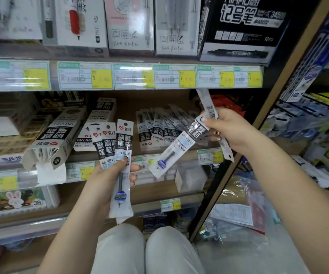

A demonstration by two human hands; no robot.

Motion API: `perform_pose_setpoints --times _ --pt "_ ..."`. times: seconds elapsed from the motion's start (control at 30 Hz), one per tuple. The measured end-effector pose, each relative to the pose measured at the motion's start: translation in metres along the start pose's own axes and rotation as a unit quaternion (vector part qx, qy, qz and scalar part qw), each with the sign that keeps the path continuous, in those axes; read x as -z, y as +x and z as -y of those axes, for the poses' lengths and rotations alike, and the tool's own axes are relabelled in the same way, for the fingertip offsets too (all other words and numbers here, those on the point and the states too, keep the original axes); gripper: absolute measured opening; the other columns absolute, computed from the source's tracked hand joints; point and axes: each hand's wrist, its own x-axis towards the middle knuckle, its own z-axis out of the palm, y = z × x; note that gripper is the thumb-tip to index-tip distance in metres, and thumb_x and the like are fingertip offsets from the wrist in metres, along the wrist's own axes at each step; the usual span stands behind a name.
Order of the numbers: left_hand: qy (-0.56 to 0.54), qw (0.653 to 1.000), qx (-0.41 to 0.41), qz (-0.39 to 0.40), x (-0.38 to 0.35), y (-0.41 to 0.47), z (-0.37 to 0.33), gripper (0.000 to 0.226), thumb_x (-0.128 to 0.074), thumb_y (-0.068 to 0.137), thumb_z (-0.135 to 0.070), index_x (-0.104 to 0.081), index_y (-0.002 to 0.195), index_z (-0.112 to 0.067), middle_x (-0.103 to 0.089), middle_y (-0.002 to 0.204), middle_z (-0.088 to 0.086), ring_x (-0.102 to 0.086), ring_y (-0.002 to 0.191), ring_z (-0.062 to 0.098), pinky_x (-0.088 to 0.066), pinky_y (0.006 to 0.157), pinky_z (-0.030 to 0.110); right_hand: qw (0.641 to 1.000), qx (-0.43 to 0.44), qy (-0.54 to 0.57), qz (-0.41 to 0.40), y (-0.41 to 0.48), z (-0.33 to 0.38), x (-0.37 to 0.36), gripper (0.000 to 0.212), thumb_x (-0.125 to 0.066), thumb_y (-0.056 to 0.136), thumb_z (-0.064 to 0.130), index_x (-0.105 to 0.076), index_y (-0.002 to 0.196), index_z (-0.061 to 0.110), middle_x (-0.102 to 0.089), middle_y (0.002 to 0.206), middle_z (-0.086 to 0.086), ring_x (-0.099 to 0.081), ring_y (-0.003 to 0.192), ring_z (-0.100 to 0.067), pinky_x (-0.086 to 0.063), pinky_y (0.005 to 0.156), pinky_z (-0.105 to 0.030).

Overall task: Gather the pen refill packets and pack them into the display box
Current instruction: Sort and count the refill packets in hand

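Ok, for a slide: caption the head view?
Left hand and right hand hold refill packets near the open, tipped display box.

Three pen refill packets (118, 143): clear sleeves with black-and-white printed headers, fanned upright and gripped at their lower halves by the left hand (108, 175). Further packets (179, 147) are tilted diagonally, pinched by the right hand (227, 129). A loose pile of packets (159, 127) leans on the shelf (128, 109). The display box (55, 135) is a black-and-white carton lying tilted at the shelf edge. Its end flap is open and packets are visible inside.
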Motion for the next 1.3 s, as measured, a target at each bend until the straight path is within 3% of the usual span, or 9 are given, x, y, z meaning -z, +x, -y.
perform_pose_setpoints --times 0.13,0.27,0.33,0.5,0.7,0.83,1.0,1.2,1.3 --pt "0.051 0.999 -0.002 -0.005 0.001 -0.004 0.003 0.021 -0.051 0.095 -0.014 -0.059 0.107 0.001 -0.072 0.072 0.009 -0.063 0.050 0.016 -0.053 0.048 0.024 0.994 -0.068 0.065 0.061 -0.008 -0.002 -0.002 0.017 -0.046 0.094 0.001 -0.056 0.083 0.009 -0.067 0.064 0.001 -0.033 0.041 -0.004 -0.027 0.039 -0.017" --pt "0.093 0.994 0.045 0.033 -0.010 -0.013 0.011 0.019 -0.055 0.093 -0.018 -0.066 0.101 -0.005 -0.075 0.087 0.011 -0.071 0.077 0.022 -0.055 0.072 0.037 0.976 -0.115 0.127 0.132 -0.017 -0.009 -0.024 0.015 -0.045 0.093 -0.002 -0.052 0.085 0.008 -0.064 0.064 -0.001 -0.034 0.039 -0.003 -0.028 0.038 -0.015" --pt "0.100 0.991 0.067 0.059 -0.016 -0.020 0.015 0.016 -0.060 0.090 -0.021 -0.069 0.096 -0.009 -0.075 0.084 0.010 -0.071 0.069 0.020 -0.057 0.065 0.030 0.966 -0.135 0.139 0.171 -0.021 -0.013 -0.038 0.013 -0.045 0.093 -0.002 -0.052 0.088 0.008 -0.065 0.066 -0.001 -0.036 0.040 -0.002 -0.029 0.038 -0.015" --pt "0.041 0.982 0.107 0.147 -0.025 -0.027 0.020 0.032 -0.072 0.066 -0.037 -0.076 0.077 -0.008 -0.071 0.080 0.019 -0.067 0.062 0.025 -0.055 0.058 0.029 0.985 -0.086 -0.051 0.144 -0.024 -0.022 -0.060 0.018 -0.053 0.092 0.006 -0.060 0.090 0.022 -0.066 0.084 0.005 -0.055 0.066 -0.007 -0.044 0.055 -0.016" --pt "0.022 0.971 0.157 0.177 -0.021 -0.022 0.022 0.060 -0.056 0.072 -0.051 -0.066 0.107 -0.002 -0.070 0.087 0.019 -0.064 0.055 0.023 -0.050 0.045 0.024 0.976 -0.011 -0.208 0.070 -0.025 -0.018 -0.058 0.011 -0.060 0.089 0.015 -0.063 0.100 0.015 -0.068 0.099 0.003 -0.063 0.092 -0.013 -0.050 0.082 -0.031" --pt "0.054 0.976 0.101 0.187 -0.024 -0.030 0.024 0.038 -0.061 0.077 -0.032 -0.065 0.101 -0.004 -0.071 0.084 0.018 -0.064 0.053 0.021 -0.050 0.046 0.024 0.963 0.056 -0.262 0.029 -0.031 -0.012 -0.059 0.006 -0.062 0.088 0.019 -0.057 0.093 0.020 -0.061 0.091 0.010 -0.058 0.088 -0.011 -0.044 0.069 -0.019" --pt "0.030 0.984 0.071 0.164 -0.030 -0.035 0.022 0.026 -0.059 0.077 -0.019 -0.065 0.096 -0.002 -0.070 0.079 0.020 -0.063 0.050 0.022 -0.050 0.045 0.024 0.994 -0.016 -0.069 -0.077 -0.041 -0.020 -0.071 0.020 -0.069 0.082 0.023 -0.052 0.092 0.025 -0.055 0.079 0.010 -0.054 0.067 -0.001 -0.043 0.058 -0.015" --pt "0.002 0.990 0.074 0.119 -0.032 -0.031 0.019 0.048 -0.050 0.078 -0.045 -0.072 0.083 -0.003 -0.070 0.073 0.018 -0.060 0.046 0.022 -0.048 0.044 0.023 0.986 -0.122 0.109 0.021 -0.061 -0.038 -0.101 0.023 -0.069 0.081 0.008 -0.062 0.103 0.011 -0.065 0.083 -0.001 -0.063 0.066 -0.010 -0.052 0.058 -0.020" --pt "-0.099 0.981 0.117 0.116 -0.031 -0.033 0.014 0.054 -0.039 0.088 -0.040 -0.075 0.076 -0.001 -0.067 0.073 0.026 -0.060 0.044 0.029 -0.049 0.042 0.023 0.980 -0.119 0.160 0.011 -0.058 -0.042 -0.104 0.030 -0.069 0.082 0.003 -0.056 0.108 -0.002 -0.056 0.081 -0.010 -0.052 0.049 -0.010 -0.045 0.043 -0.021"
